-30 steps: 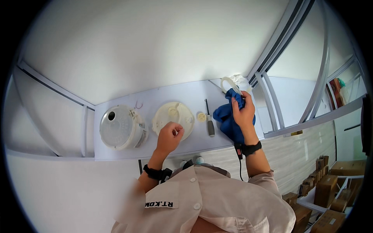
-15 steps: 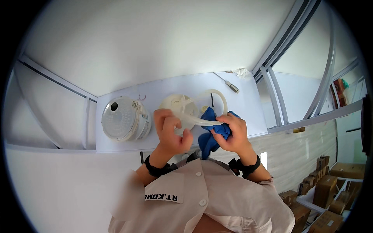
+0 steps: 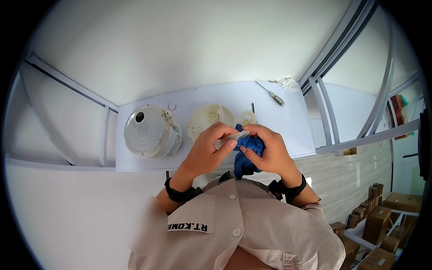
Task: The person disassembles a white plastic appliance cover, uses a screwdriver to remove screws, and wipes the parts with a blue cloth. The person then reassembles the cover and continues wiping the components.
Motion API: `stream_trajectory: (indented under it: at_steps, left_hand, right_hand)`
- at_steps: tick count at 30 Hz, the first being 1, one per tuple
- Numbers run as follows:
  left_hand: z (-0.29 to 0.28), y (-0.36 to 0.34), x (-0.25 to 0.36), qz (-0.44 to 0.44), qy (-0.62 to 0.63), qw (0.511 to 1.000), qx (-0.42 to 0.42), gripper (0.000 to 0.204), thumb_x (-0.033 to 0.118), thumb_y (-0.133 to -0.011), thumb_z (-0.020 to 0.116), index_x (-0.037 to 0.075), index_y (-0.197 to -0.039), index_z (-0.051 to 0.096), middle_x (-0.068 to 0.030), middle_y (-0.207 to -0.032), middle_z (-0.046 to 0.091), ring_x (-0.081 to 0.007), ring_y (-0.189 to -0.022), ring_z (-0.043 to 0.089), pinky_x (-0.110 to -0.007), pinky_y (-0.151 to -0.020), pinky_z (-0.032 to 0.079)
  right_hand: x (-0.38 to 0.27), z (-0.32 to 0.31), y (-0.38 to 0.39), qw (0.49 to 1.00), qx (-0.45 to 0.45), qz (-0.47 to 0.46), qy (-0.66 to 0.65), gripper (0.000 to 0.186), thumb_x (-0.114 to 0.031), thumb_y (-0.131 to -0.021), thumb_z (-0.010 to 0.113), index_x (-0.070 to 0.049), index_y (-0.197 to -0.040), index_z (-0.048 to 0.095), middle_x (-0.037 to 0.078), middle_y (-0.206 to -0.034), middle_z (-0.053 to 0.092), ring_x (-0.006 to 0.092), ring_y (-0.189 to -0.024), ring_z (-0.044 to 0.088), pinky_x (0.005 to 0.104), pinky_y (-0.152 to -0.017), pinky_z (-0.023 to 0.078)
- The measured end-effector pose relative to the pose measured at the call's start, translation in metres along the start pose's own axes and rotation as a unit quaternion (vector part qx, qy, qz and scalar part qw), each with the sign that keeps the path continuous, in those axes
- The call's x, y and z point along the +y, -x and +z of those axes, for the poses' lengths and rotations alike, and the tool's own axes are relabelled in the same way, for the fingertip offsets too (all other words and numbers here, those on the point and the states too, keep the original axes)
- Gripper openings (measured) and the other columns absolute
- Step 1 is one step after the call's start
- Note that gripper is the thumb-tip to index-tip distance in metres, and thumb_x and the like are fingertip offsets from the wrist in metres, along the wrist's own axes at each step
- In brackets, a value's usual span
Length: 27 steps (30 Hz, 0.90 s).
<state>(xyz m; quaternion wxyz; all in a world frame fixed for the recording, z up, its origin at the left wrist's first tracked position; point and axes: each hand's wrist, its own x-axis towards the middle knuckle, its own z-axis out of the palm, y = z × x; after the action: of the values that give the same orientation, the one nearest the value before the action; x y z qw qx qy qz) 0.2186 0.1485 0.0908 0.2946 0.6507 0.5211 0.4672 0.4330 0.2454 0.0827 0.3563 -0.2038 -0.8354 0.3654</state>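
Note:
Close in front of me, both hands work on a pale, flexible ring (image 3: pixel 238 135), now mostly hidden by my fingers. My left hand (image 3: pixel 209 148) is closed, pinching the ring from the left. In my right hand (image 3: pixel 271 148) are a bunched blue cloth (image 3: pixel 245 164) and the ring's other side, pinched between thumb and fingers. Just beyond my hands lies a cream round plastic part (image 3: pixel 198 119) on the white table (image 3: pixel 292 130). A smaller cream round piece (image 3: pixel 247 117) is beside it, partly behind the cloth.
To the left stands a white round appliance (image 3: pixel 150 132) with a dark hole in its top. A small curved wire (image 3: pixel 172 106) lies behind it. At the back right are a screwdriver (image 3: pixel 275 98) and crumpled white tissue (image 3: pixel 288 83). Cardboard boxes (image 3: pixel 375 222) are stacked on the lower right.
The ring was held up as a wide loop; now it is gathered small between my hands. My left hand has moved right, close to my right hand, and closed on the ring.

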Motion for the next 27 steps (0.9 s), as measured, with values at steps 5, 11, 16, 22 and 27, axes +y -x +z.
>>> stream_trajectory:
  at_steps: [5, 11, 16, 22, 27]
  left_hand:
    - [-0.004, 0.003, -0.002, -0.091, 0.123, 0.988, 0.015, 0.026, 0.014, -0.1, 0.072, 0.001, -0.122, 0.068, -0.0063, -0.1, 0.07, -0.0127, -0.087, 0.064, -0.029, -0.079, 0.053]
    - [-0.01, 0.006, -0.013, -0.118, 0.091, 0.988, 0.043, 0.026, 0.014, -0.096, 0.077, 0.0, -0.118, 0.072, -0.0055, -0.101, 0.073, -0.0115, -0.089, 0.065, -0.028, -0.079, 0.054]
    - [-0.011, 0.009, -0.017, -0.124, 0.123, 0.984, 0.022, 0.024, 0.011, -0.093, 0.081, 0.0, -0.113, 0.075, -0.0042, -0.097, 0.072, -0.0122, -0.089, 0.067, -0.027, -0.079, 0.056]
    - [-0.015, 0.013, -0.033, -0.201, 0.228, 0.952, -0.03, 0.021, 0.006, -0.088, 0.085, -0.002, -0.103, 0.073, -0.0004, -0.086, 0.068, -0.009, -0.082, 0.065, -0.024, -0.072, 0.054]
    - [-0.009, 0.01, -0.045, -0.214, 0.286, 0.934, -0.015, 0.023, 0.003, -0.085, 0.087, 0.002, -0.092, 0.065, 0.0014, -0.082, 0.064, -0.006, -0.077, 0.062, -0.021, -0.067, 0.05]
  right_hand:
    - [-0.01, 0.003, 0.0, 0.998, 0.038, 0.038, -0.036, 0.064, -0.01, -0.081, 0.082, -0.008, -0.141, 0.06, 0.015, -0.106, 0.074, 0.0269, -0.078, 0.073, 0.0335, -0.069, 0.056]
    - [-0.008, 0.009, 0.007, 0.994, 0.083, 0.018, -0.064, 0.067, -0.008, -0.082, 0.081, -0.002, -0.144, 0.056, 0.016, -0.126, 0.073, 0.0225, -0.078, 0.072, 0.0309, -0.071, 0.056]
    - [-0.008, 0.017, 0.006, 0.993, 0.089, -0.037, -0.065, 0.064, -0.008, -0.082, 0.081, -0.003, -0.142, 0.059, 0.016, -0.122, 0.074, 0.0256, -0.079, 0.072, 0.0313, -0.071, 0.056]
    - [0.003, 0.017, 0.015, 0.998, 0.029, -0.015, -0.054, 0.04, -0.01, -0.084, 0.082, -0.004, -0.12, 0.066, 0.012, -0.1, 0.075, 0.025, -0.076, 0.071, 0.0324, -0.071, 0.055]
    - [0.012, 0.016, 0.025, 0.968, 0.079, 0.157, -0.178, 0.019, -0.019, -0.099, 0.073, -0.005, -0.108, 0.063, 0.004, -0.091, 0.069, 0.0121, -0.079, 0.062, 0.0283, -0.072, 0.051]
